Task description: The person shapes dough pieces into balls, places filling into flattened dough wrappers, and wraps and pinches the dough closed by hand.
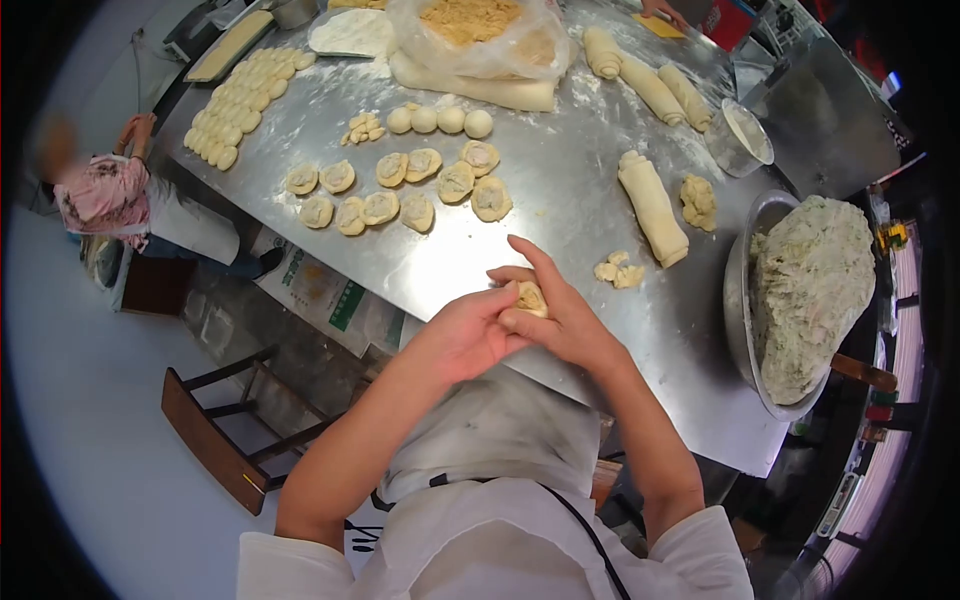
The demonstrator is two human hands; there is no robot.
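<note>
Here, your left hand (468,332) and right hand (570,325) curl around a small, round, pale-yellow dough piece (531,298) — held between them over the shiny grey metal bench (568,175), near its edge — long axis too covered to tell.

Behind the held dough (532,299) lie 4 dough balls (450,121), to its right a bowl (738,300)

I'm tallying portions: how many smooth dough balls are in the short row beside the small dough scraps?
4: leftmost ball, second ball, third ball and rightmost ball, side by side; none appears hidden.
</note>
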